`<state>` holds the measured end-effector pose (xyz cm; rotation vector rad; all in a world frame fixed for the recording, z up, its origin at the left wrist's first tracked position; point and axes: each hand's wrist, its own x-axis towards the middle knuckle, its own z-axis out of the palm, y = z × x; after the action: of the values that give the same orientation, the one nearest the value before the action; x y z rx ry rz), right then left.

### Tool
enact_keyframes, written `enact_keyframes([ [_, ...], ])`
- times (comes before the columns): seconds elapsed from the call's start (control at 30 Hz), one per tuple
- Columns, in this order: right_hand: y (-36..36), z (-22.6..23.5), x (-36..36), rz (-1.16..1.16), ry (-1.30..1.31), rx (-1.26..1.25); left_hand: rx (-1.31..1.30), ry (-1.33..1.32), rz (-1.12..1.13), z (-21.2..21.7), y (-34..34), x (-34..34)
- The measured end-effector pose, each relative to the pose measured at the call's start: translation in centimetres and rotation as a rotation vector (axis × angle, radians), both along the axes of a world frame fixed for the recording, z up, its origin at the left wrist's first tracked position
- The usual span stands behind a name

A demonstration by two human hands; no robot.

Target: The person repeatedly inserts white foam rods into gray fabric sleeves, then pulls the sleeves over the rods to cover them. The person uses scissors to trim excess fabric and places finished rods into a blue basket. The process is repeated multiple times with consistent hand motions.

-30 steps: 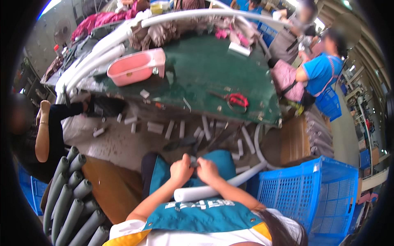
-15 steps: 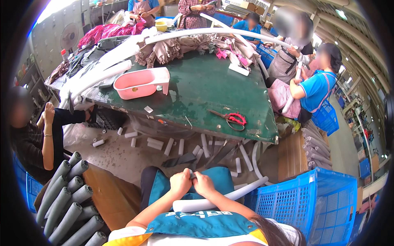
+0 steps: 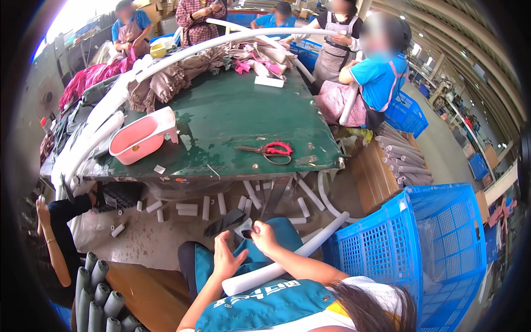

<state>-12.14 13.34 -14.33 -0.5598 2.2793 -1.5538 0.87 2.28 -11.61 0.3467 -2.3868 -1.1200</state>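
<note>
Pinching dark material (image 3: 246, 234), right hand (image 3: 265, 238) clears table edge (image 3: 282, 170).

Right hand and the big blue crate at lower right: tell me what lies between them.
In the head view, teal apron cloth and then a long white tube lie between the right hand and the blue crate.

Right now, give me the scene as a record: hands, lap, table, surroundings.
left_hand: left hand open, fingers spread, apparently holding nothing
right_hand: right hand pinching a small dark-and-grey piece; material unclear
lap: long white tube lying slantwise, passing beneath the right forearm
table: green table with pink bin and red-handled scissors
right_side: blue crate
lower_left: upright grey tubes
floor: scattered short white tube pieces
</note>
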Motion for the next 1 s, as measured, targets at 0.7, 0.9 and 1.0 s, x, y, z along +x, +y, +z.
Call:
enact_keyframes([
  [0.7, 2.4, 14.3, 2.6, 1.183, -0.098, -0.191, 0.255, 0.189, 0.074, 6.1, -5.9, 0.5],
  [0.9, -0.4, 17.9, -0.4, 0.590, 0.756, -0.298, -0.016, 0.212, 0.061, 8.7, -5.1, 0.1],
  [1.0, -0.7, 18.3, 1.0, 0.607, 0.870, -0.230, -0.118, 0.270, 0.093, 10.0, -5.0, -0.3],
])
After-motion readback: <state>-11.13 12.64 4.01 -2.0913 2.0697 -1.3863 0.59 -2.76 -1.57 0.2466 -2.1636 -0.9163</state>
